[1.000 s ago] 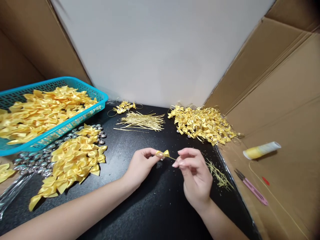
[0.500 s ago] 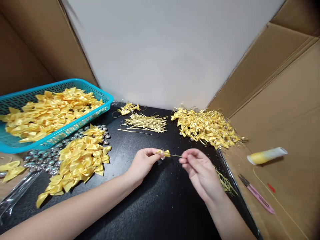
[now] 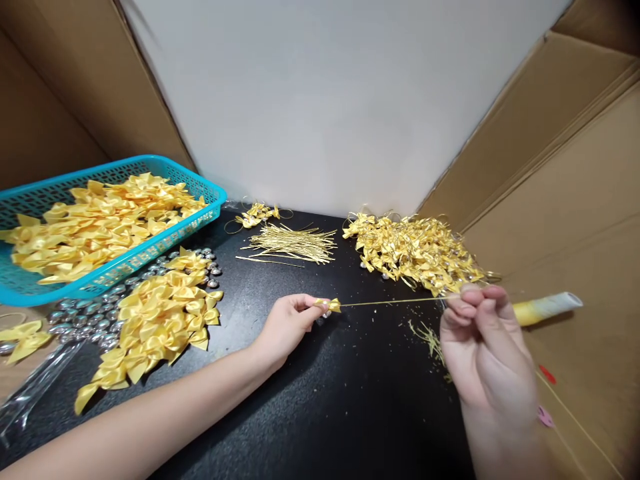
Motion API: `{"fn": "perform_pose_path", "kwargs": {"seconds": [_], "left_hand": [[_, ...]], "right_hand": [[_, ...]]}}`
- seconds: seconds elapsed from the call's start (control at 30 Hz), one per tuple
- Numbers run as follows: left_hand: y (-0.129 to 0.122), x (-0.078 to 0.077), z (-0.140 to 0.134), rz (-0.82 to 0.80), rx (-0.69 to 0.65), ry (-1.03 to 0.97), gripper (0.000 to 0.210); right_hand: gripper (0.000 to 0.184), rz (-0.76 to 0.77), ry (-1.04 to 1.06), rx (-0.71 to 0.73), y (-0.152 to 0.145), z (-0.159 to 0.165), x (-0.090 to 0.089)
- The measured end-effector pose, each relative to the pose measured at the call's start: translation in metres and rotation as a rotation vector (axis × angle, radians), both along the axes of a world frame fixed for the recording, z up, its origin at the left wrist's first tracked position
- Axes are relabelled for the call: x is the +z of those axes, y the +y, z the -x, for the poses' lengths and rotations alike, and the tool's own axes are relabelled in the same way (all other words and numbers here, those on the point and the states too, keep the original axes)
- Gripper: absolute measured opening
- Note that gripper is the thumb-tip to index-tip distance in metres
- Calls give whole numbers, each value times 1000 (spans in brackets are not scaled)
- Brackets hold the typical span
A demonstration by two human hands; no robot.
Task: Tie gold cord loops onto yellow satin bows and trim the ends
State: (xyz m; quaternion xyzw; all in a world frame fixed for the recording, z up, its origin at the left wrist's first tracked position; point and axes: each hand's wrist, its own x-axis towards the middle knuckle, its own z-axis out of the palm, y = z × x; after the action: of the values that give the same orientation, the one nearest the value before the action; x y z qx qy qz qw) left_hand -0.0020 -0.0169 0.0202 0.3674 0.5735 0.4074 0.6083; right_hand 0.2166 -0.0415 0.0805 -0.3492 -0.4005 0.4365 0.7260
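Observation:
Over the middle of the black table, my left hand pinches a small yellow ribbon bow between thumb and fingers. From the bow a thin gold cord runs taut to the right. Its far end is pinched in my right hand, which is raised near the table's right side. Part of the bow is hidden by my left fingertips. Beyond my hands lies a bundle of cut gold cords. To the left of my left hand is a heap of yellow satin bows.
A turquoise basket full of bows stands back left, with silvery beads before it. Finished-looking bows with cord loops are piled back right. Cord scraps and a yellow-white tube lie right. Cardboard walls flank the table.
My right hand has moved right and slightly up, drawing the gold cord out into a long straight line. The left hand stays put with the bow. Pink-handled snippers are now mostly covered.

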Motion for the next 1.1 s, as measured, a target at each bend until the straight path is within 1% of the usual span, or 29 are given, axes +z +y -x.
{"fn": "perform_pose_path", "kwargs": {"seconds": [0.13,0.27,0.37,0.47,0.53,0.6,0.67,0.73,0.83,0.9,1.0,1.1], "left_hand": [[1,-2,0,12,-5,23,17],[1,-5,-2,3,3,50,16],[0,-6,-3,-36,8,34,15],[-1,-6,-1,-47,-4,48,18],[-1,-5,0,-35,-27,65,23],[0,-4,2,-23,-51,69,26],[0,-4,3,-22,-75,58,27],[0,-5,4,-36,-99,33,27],[1,-8,4,-86,-138,-5,33],[1,-11,4,-123,-163,-11,29],[0,-15,4,-163,-207,-28,22],[-1,-15,4,-155,-242,-82,21]], "right_hand": [[16,15,28,-3,-1,4,5],[17,26,109,27,-2,6,11],[16,19,184,112,-4,9,12],[12,60,201,248,-8,20,3],[9,117,143,328,-11,31,-9],[5,171,67,373,-15,43,-22],[3,221,-7,387,-18,51,-35],[7,267,-89,382,-21,56,-45],[15,321,-215,368,-23,58,-54],[18,358,-300,365,-23,59,-58],[17,410,-424,377,-21,62,-63],[14,387,-585,333,-18,64,-67]]}}
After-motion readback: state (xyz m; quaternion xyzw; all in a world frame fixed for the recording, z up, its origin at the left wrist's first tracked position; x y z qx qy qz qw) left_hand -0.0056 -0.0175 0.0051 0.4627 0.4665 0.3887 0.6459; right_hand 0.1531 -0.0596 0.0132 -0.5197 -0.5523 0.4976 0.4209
